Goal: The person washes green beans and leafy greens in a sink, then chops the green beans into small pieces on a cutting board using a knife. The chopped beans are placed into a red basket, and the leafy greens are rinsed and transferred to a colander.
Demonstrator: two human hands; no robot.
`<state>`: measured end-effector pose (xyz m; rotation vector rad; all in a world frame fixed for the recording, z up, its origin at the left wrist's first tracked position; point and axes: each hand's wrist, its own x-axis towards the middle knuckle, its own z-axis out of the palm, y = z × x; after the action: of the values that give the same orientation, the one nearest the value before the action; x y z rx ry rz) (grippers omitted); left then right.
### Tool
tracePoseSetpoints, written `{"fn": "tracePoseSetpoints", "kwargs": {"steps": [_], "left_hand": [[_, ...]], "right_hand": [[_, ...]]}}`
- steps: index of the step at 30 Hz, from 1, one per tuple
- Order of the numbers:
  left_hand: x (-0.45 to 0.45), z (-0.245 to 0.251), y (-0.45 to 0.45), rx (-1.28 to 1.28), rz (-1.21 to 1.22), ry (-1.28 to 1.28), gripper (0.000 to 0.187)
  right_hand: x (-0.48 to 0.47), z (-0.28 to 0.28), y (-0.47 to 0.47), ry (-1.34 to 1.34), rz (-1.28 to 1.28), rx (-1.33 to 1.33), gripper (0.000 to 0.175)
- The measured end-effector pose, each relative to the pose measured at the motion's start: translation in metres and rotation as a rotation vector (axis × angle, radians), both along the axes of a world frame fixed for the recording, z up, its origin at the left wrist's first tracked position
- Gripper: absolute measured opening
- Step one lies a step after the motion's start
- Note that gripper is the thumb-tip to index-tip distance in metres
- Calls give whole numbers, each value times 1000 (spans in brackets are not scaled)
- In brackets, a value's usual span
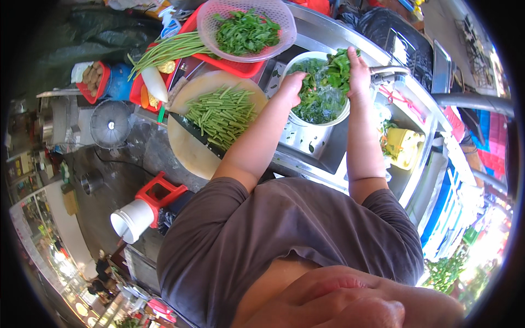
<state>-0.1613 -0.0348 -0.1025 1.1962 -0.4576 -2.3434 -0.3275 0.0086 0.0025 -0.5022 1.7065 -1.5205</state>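
A white plastic tub [290, 115] of water stands in the stainless steel sink [328, 153], with loose green leaves [318, 112] floating in it. My right hand [358, 74] grips a bunch of leafy greens [338, 70] at the tub's right side, partly above the water. At the left rim, my left hand [292, 88] reaches in with leaves between thumb and fingers; its fingertips are partly hidden. Left of the sink, cut green stems [219, 115] are heaped on a round chopping board [184, 153]. A cleaver [197, 133] lies flat on the board beside them.
A perforated colander [205, 30] of leaves rests on a red basket [246, 71]. Long green stalks [176, 48] and a white radish [154, 84] lie to its left. A faucet [387, 70] juts in near my right wrist. The right basin holds a yellow jug [404, 147].
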Motion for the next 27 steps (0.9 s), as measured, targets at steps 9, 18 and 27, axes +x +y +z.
{"fn": "tracePoseSetpoints", "kwargs": {"steps": [9, 18, 27], "left_hand": [[4, -5, 23, -12, 111, 27, 11], [12, -3, 23, -98, 35, -23, 11], [3, -29, 24, -283, 33, -48, 20]], "right_hand": [[92, 106, -158, 0, 241, -394, 22], [137, -22, -260, 1415, 690, 20, 34], [169, -20, -222, 1655, 1017, -98, 18]]}}
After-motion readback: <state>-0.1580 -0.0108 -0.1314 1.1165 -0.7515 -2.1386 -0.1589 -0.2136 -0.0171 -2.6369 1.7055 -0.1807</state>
